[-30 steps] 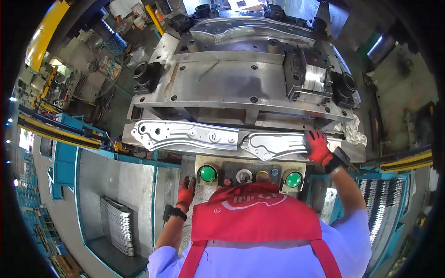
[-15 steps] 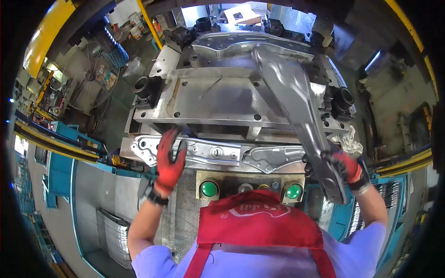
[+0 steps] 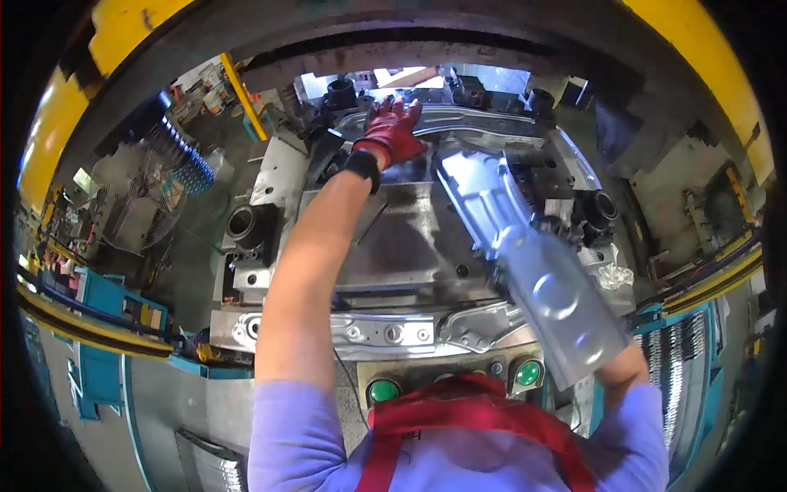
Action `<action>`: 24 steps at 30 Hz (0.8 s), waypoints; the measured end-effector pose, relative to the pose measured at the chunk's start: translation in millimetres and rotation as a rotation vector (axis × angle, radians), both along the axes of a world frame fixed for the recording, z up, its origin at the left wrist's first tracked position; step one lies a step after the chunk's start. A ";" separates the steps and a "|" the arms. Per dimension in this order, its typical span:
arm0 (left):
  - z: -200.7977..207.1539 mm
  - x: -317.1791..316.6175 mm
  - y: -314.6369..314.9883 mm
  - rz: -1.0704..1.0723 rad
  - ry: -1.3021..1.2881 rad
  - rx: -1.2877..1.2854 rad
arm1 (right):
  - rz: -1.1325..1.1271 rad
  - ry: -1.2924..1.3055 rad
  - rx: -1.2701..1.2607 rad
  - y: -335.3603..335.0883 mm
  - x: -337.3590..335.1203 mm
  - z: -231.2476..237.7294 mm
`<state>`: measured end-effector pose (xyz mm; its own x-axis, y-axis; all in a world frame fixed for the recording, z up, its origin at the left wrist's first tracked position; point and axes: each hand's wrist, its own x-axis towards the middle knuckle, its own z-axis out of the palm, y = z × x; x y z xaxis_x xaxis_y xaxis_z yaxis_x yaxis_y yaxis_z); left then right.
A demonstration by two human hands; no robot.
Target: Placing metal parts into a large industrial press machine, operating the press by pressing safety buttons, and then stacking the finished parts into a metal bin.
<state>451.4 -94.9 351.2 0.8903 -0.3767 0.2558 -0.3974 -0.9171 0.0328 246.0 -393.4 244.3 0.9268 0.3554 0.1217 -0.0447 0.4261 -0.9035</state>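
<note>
Farther forward than in the earlier frame, the red-gloved left hand (image 3: pixel 392 133) spreads its fingers over the long silver metal panel (image 3: pixel 484 121), while rightward the curved grey metal panel (image 3: pixel 561 291), best kept clear of that hand, hides the right hand, whose grip I cannot tell.

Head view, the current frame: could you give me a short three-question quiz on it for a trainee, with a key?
1. Multiple choice. Which is the left hand nearest to?
A) the green buttons
B) the far metal panel
C) the standing fan

2. True or false: the large raised panel hides most of the right hand from view.

3. Fill in the number: ____ round green buttons are in view.

Key:
1. B
2. True
3. Two
</note>
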 end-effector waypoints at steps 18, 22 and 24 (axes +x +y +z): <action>-8.4 -114.4 67.5 -0.105 -0.425 -0.176 | 0.227 0.413 -0.136 -6.9 -119.2 58.9; -26.3 -210.1 109.3 -0.090 -0.305 -0.195 | 0.057 0.484 -0.400 -38.0 -155.3 31.0; -40.3 -257.9 133.9 -0.077 -0.230 -0.170 | 0.032 0.448 -0.345 -81.6 -171.1 -15.4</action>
